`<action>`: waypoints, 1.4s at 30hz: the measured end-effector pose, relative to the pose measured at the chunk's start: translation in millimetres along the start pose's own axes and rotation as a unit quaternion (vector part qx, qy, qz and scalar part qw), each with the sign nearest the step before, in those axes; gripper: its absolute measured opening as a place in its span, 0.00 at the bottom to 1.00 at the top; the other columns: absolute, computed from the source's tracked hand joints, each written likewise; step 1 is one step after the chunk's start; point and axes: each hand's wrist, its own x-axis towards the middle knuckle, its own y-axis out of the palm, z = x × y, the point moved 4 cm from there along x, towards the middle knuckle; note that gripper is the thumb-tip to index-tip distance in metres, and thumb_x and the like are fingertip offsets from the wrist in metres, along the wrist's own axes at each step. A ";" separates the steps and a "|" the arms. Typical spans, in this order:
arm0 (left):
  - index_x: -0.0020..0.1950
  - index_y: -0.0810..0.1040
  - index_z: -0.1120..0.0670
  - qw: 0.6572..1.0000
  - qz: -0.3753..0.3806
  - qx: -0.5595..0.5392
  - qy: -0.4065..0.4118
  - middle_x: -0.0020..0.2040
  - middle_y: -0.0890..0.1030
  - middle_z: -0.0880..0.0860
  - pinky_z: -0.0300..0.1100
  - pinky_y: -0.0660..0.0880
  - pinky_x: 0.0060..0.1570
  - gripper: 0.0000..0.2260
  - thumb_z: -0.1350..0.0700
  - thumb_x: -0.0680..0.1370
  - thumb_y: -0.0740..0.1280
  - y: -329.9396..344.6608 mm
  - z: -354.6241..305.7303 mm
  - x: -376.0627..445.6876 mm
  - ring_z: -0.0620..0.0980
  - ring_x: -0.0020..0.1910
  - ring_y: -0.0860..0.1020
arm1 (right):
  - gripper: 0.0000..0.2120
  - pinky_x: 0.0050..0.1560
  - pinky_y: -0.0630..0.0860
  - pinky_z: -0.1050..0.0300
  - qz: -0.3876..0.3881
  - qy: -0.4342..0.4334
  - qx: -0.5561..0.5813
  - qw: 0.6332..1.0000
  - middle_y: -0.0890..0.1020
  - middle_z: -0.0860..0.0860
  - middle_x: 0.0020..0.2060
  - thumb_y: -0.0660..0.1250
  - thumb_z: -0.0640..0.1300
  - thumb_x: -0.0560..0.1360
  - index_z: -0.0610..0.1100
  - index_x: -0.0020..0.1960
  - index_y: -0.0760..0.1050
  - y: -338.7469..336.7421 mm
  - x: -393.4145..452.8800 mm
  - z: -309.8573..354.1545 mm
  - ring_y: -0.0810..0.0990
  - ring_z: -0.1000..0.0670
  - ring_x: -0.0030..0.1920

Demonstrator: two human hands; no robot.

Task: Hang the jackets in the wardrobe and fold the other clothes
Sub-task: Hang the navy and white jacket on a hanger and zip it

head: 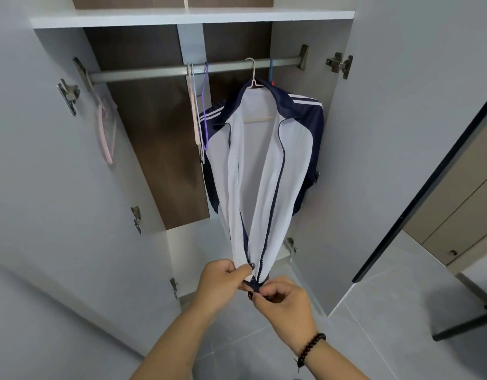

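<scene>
A white and navy track jacket [267, 160] hangs on a white hanger [252, 75] from the metal rail [154, 72] inside the open wardrobe. Its front is unzipped and its bottom hem is pulled toward me. My left hand [220, 281] pinches the left side of the hem. My right hand [283, 300], with a dark bead bracelet on the wrist, pinches the right side at the bottom of the zipper. The two hands nearly touch.
Spare hangers hang on the rail: white and purple ones [201, 111] left of the jacket, a blue one [270, 72] behind it. A pink hanger [105, 124] hangs on the left door. A shelf [193, 17] tops the wardrobe. A dark chair leg [461, 325] stands at right.
</scene>
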 end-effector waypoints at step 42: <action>0.42 0.81 0.58 0.904 0.064 -0.407 -0.113 0.40 0.85 0.56 0.32 0.74 0.32 0.09 0.65 0.63 0.74 36.9 33.5 -21.0 0.45 0.35 0.81 | 0.10 0.32 0.81 0.58 -0.037 0.270 0.452 0.849 0.83 0.37 0.36 0.62 0.20 0.69 0.31 0.43 0.77 -17.6 -16.3 -29.7 0.84 0.45 0.34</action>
